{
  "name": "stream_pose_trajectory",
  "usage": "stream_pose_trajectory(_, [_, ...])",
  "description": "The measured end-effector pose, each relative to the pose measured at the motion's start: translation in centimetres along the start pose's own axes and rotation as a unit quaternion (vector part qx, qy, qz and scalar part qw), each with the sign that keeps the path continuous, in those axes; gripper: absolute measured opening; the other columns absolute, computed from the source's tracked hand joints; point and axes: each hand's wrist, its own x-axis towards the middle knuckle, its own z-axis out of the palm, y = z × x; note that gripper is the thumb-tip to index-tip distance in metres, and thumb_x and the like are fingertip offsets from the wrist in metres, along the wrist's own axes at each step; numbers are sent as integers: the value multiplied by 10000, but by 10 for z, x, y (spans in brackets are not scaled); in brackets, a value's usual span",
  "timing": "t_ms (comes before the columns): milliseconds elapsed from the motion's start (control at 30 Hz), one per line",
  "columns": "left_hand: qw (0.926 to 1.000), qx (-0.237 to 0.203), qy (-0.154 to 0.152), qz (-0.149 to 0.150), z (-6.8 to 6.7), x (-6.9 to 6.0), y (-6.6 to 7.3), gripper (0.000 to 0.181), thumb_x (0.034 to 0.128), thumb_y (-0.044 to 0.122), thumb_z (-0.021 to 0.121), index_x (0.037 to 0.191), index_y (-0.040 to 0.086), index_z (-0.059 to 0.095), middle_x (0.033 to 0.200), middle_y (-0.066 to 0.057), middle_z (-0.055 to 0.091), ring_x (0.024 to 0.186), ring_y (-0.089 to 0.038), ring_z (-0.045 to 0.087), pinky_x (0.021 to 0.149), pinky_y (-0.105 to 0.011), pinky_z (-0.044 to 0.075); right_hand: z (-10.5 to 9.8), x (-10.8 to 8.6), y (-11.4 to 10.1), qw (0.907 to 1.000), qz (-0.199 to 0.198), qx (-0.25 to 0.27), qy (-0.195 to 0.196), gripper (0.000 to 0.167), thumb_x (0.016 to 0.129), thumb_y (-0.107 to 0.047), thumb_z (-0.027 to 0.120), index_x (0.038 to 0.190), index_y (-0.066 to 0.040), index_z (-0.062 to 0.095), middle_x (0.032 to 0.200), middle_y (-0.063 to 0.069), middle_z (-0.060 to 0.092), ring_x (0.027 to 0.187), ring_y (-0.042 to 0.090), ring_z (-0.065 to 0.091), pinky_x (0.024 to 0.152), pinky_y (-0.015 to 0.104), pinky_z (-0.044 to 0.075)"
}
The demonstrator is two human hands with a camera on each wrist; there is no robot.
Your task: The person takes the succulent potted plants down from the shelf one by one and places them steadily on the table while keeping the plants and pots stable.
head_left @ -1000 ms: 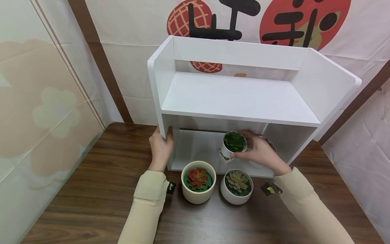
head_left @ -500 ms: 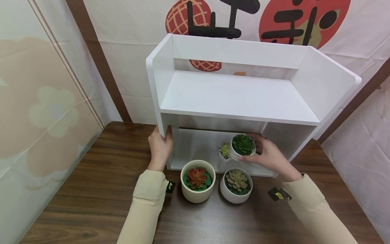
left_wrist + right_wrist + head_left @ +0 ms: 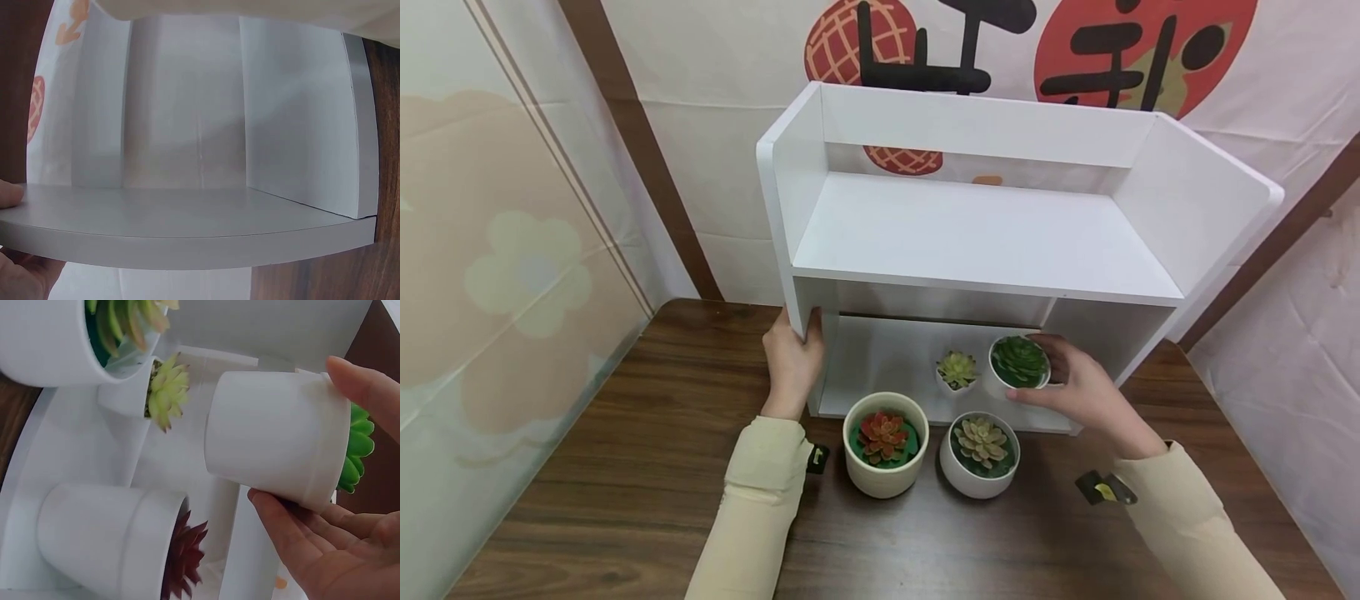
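Note:
My left hand [image 3: 793,362] grips the left side panel of a white two-tier shelf [image 3: 985,237]; the left wrist view shows a thumb and fingers on either side of the panel [image 3: 187,250]. In my right hand [image 3: 1086,392] is a white potted succulent [image 3: 1019,363] with green leaves, held by the pot between thumb and fingers. The right wrist view has this pot [image 3: 275,434] raised off the lower board. On that board stand a small yellow-green succulent [image 3: 956,369] and a white pot with a dark red succulent [image 3: 94,537], hidden in the head view.
In front of the shelf, on the brown wooden table [image 3: 647,467], stand a cream pot with a red-orange succulent [image 3: 884,482] and a white bowl-shaped pot with a pale succulent [image 3: 977,483]. A printed cloth [image 3: 722,167] hangs behind the shelf.
My right hand has carried the green succulent rightward and slightly toward me, uncovering the small yellow-green one. The left hand keeps its grip on the side panel.

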Motion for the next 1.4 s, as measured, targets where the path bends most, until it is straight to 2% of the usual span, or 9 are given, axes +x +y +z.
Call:
stream_pose_trajectory(233, [10000, 14, 7, -2, 0, 0, 0, 248, 929, 94, 587, 1090, -91, 623, 1074, -293, 666, 989, -418, 653, 819, -556, 503, -4, -8, 9, 9999, -99, -54, 93, 810, 764, -343, 809, 1398, -27, 414, 1369, 184, 500, 1249, 394, 502, 1016, 523, 404])
stream_pose_trajectory(433, [10000, 7, -20, -45, 0, 0, 1, 256, 935, 101, 581, 1106, -86, 620, 1091, -289, 663, 1009, -412, 649, 833, -555, 501, -7, -21, 14, 9997, 172, -161, 114, 852, 771, -393, 794, 1419, -24, 380, 1418, 212, 446, 1282, 434, 449, 1016, 577, 373])
stream_pose_trajectory(600, [10000, -13, -8, -2, 0, 0, 0, 250, 932, 93, 584, 1103, -86, 621, 1089, -290, 663, 1011, -413, 648, 833, -555, 501, -3, -30, 24, 9989, 386, -220, 123, 851, 763, -431, 790, 1403, -38, 390, 1404, 208, 462, 1272, 445, 461, 993, 591, 387])
stream_pose_trajectory(867, [10000, -20, -5, 6, 1, 0, -1, 247, 931, 92, 585, 1103, -82, 619, 1083, -301, 660, 1009, -413, 648, 829, -556, 502, 3, -40, 38, 9975, 387, -510, 296, 840, 751, -458, 792, 1377, -42, 416, 1330, 223, 524, 1204, 435, 516, 927, 596, 427])
stream_pose_trajectory(1000, [10000, -24, -5, -11, 0, 0, -1, 249, 931, 96, 584, 1101, -83, 620, 1079, -299, 662, 1001, -414, 650, 823, -557, 503, 6, -43, 43, 9964, 501, -586, 341, 851, 740, -463, 798, 1372, -34, 421, 1302, 233, 544, 1204, 418, 507, 933, 600, 410])
stream_pose_trajectory(1400, [10000, -8, -41, -66, 0, 0, 0, 257, 938, 101, 578, 1107, -89, 617, 1094, -291, 661, 1018, -409, 646, 838, -550, 501, 17, -54, 58, 9963, 640, -424, 397, 851, 725, -444, 815, 1365, -31, 435, 1295, 229, 563, 1197, 402, 523, 941, 583, 409])
